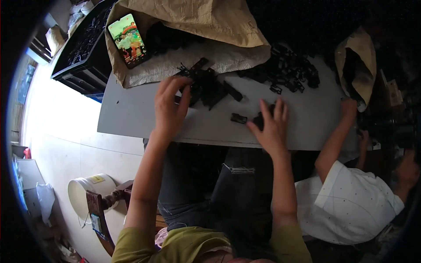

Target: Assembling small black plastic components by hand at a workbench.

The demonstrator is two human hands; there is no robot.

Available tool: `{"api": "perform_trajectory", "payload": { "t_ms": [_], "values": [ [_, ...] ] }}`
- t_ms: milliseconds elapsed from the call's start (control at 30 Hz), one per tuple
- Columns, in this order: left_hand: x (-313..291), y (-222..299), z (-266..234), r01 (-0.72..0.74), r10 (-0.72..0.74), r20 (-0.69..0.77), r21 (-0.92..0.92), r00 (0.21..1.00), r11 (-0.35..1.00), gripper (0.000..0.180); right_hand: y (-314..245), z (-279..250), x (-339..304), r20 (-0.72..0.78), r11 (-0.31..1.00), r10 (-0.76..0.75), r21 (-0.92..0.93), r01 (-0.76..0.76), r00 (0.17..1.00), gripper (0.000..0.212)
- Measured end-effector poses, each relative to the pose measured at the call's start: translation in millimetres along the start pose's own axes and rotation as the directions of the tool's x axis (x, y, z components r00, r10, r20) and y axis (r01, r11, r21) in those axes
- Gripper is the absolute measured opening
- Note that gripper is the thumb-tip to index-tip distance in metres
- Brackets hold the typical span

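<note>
My left hand [169,107] is at the near left side of a heap of small black parts [204,87]. Its fingers and thumb are curled round a dark part at the heap's edge, whose shape is mostly hidden. My right hand [272,127], slightly blurred, is over the table with its fingers spread. Beneath its thumb and fingers are dark pieces, partly covered by the hand. A short black part [238,118] lies just left of its thumb. A longer black piece [233,91] sticks out from the heap toward the right.
A brown paper sack [210,22] lies open on the grey table [131,114], a lit phone [127,40] against it. More black parts [291,70] lie at right. A black crate [83,72] is left, a white bucket [81,197] below. A person in white [351,204] sits at right.
</note>
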State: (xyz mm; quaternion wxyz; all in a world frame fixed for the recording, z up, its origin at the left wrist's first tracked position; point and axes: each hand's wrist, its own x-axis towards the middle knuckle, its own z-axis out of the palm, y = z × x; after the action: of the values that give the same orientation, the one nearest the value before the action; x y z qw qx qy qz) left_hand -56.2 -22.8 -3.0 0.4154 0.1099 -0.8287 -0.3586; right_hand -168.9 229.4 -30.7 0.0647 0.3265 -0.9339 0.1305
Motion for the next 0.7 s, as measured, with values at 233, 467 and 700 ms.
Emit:
{"api": "perform_trajectory", "payload": {
  "t_ms": [233, 467, 700],
  "values": [
    [-5.9, 17.8, 27.1, -0.192, 0.111, 0.321, 0.234, 0.941, 0.953, 0.019, -30.3, -7.1, 7.0, -0.062, 0.972, -0.198, 0.114, 0.203, 0.978, 0.074],
    [0.7, 13.6, 45.8, -0.381, 0.152, 0.439, 0.5, 0.885, 0.778, 0.025, -34.9, -9.7, -32.3, -0.263, 0.951, -0.277, 0.061, 0.303, 0.924, 0.041],
    [-0.3, 32.4, 60.0, -0.409, 0.164, 0.519, 0.403, 0.839, 0.819, 0.016, -50.3, 7.9, -49.6, -0.245, 0.959, -0.254, 0.063, 0.277, 0.936, 0.024]
  ]
}}
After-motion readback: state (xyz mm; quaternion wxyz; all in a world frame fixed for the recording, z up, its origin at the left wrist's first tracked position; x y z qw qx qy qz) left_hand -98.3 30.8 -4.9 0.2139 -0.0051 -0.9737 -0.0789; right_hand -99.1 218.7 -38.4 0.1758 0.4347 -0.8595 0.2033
